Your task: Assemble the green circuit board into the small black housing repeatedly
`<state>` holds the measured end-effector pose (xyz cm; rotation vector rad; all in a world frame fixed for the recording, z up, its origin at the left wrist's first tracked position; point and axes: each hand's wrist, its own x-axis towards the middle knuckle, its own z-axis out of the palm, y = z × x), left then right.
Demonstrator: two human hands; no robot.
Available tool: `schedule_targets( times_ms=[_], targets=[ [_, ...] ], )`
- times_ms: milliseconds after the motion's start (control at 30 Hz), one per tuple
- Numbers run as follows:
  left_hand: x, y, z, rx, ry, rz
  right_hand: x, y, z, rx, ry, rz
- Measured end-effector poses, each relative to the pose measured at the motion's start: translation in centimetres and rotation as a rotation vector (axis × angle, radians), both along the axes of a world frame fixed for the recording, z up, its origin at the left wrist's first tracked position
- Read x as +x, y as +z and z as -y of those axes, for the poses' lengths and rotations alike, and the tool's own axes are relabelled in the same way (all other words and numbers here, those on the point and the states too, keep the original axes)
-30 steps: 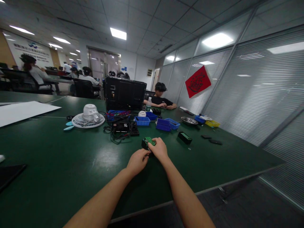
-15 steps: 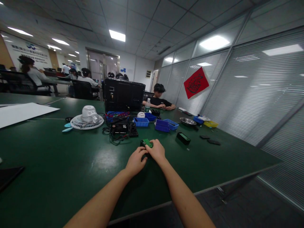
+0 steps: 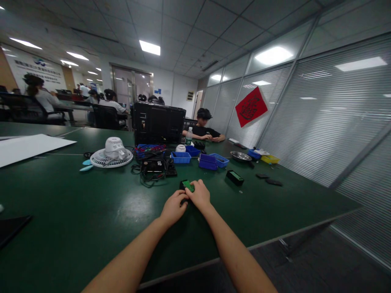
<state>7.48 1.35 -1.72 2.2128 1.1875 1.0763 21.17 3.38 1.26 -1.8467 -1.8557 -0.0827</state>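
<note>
Both my hands meet at the middle of the green table (image 3: 91,219). My right hand (image 3: 200,195) is closed over a small black device with a green circuit board (image 3: 187,186) on top. My left hand (image 3: 172,208) is curled against the device's near left side, fingers pressed to it. Most of the device is hidden under my fingers. A second small black block with a green top (image 3: 234,177) lies apart to the right.
Beyond my hands lie a tangle of cables and a black unit (image 3: 153,166), a white fan (image 3: 111,153), blue bins (image 3: 209,160), a metal bowl (image 3: 240,156), a yellow tray (image 3: 269,159) and a black monitor (image 3: 159,122). A person sits at the far end. White sheet (image 3: 27,146) at left.
The view has drifted slightly; my hands and the device sit a little lower and to the left, still gripping it the same way.
</note>
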Motion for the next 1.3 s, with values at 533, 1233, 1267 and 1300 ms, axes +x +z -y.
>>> schedule_targets(
  times_ms=[533,1233,1267,1300],
  targets=[
    [-0.2,0.0,-1.3,-0.187,0.133,0.164,1.1,-2.4,-2.2,-0.251,0.219,-0.666],
    [-0.3,0.0,-1.4,-0.202,0.165,0.215,-0.1,-1.4,-0.7,-0.125,0.179,-0.394],
    [-0.3,-0.1,-1.4,-0.185,0.170,0.219,0.0,-1.1,-0.5,-0.097,0.151,-0.374],
    [-0.3,-0.2,-1.5,-0.171,0.174,0.222,0.1,-0.8,-0.4,-0.069,0.130,-0.350]
  ],
)
